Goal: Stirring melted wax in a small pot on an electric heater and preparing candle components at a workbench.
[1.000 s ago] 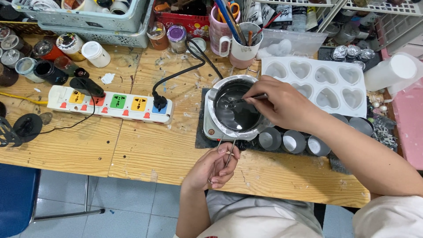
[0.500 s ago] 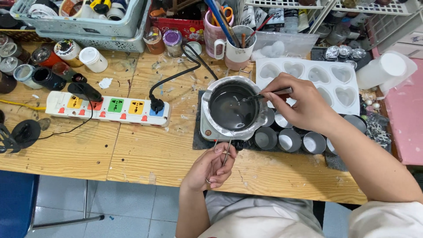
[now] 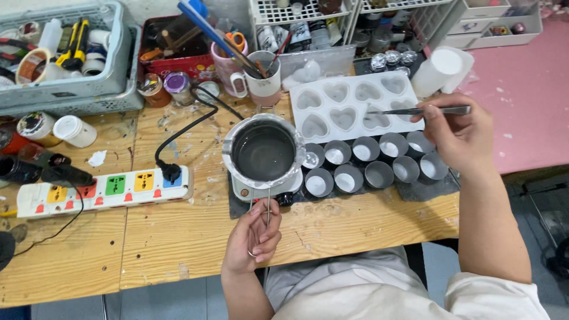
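Note:
My left hand (image 3: 252, 234) rests on the wooden table's front edge, pinching the thin wire handle (image 3: 268, 207) of a metal pot (image 3: 229, 155). The pot holds dark liquid and sits on a small white heater (image 3: 261, 189). To the right, my right hand (image 3: 459, 133) grips a slim metal tool (image 3: 409, 111) that points left, its tip over a white heart-shaped mould tray (image 3: 353, 102). Several small round tins (image 3: 367, 163) stand in two rows on a dark mat (image 3: 427, 188) between the pot and my right hand.
A white power strip (image 3: 106, 189) with a black plug lies left of the pot. Mugs of tools (image 3: 261, 80), a grey basket (image 3: 65, 59), a red box (image 3: 172, 44) and jars crowd the back. A white cylinder (image 3: 438, 71) stands by the pink surface (image 3: 521, 89) at right.
My right hand has lifted the metal tool out of the pot and carried it right, over the heart mould. My left hand stays on the pot's handle.

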